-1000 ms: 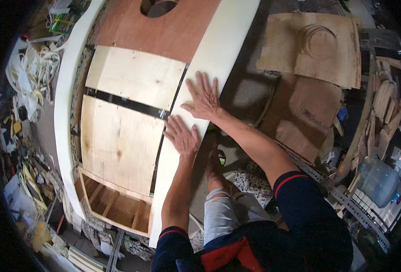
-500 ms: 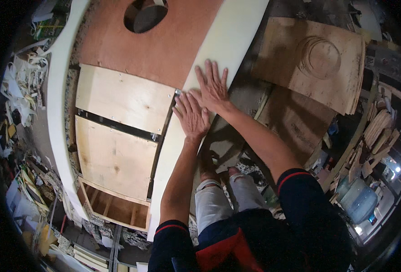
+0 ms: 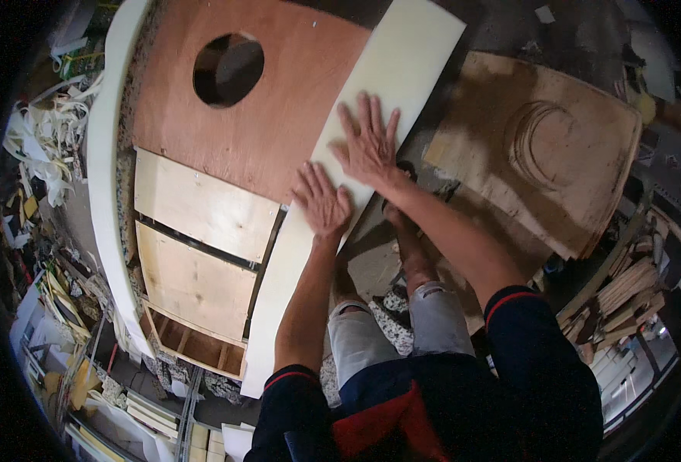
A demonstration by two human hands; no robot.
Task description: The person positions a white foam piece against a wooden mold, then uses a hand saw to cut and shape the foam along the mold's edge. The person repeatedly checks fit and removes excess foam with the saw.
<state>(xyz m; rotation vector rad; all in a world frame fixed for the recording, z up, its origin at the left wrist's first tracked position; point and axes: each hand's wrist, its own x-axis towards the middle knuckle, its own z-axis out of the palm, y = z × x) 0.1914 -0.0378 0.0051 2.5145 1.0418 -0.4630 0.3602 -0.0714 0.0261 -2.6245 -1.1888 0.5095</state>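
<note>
A long cream foam strip (image 3: 402,54) lies along the right edge of a wooden frame. Both my left hand (image 3: 322,204) and my right hand (image 3: 367,146) rest flat on it, fingers spread, the right one farther up. Beside the strip are a reddish plywood panel (image 3: 163,100) with an oval cutout and two pale plywood panels (image 3: 202,200) (image 3: 194,281), separated by a dark gap, above an open wooden compartment (image 3: 194,343). A second curved white foam band (image 3: 102,177) runs down the frame's left side.
Cut plywood sheets (image 3: 471,131) lie on the floor to the right, near piled wood offcuts (image 3: 617,292). White strip scraps (image 3: 36,146) and mixed debris are heaped on the left. My legs are below the strip's right edge, near speckled foam pieces (image 3: 393,327).
Both my hands have moved forward along the strip and stay spread on it. The view has shifted, showing more of the reddish panel and the strip's far end; my legs have stepped forward.
</note>
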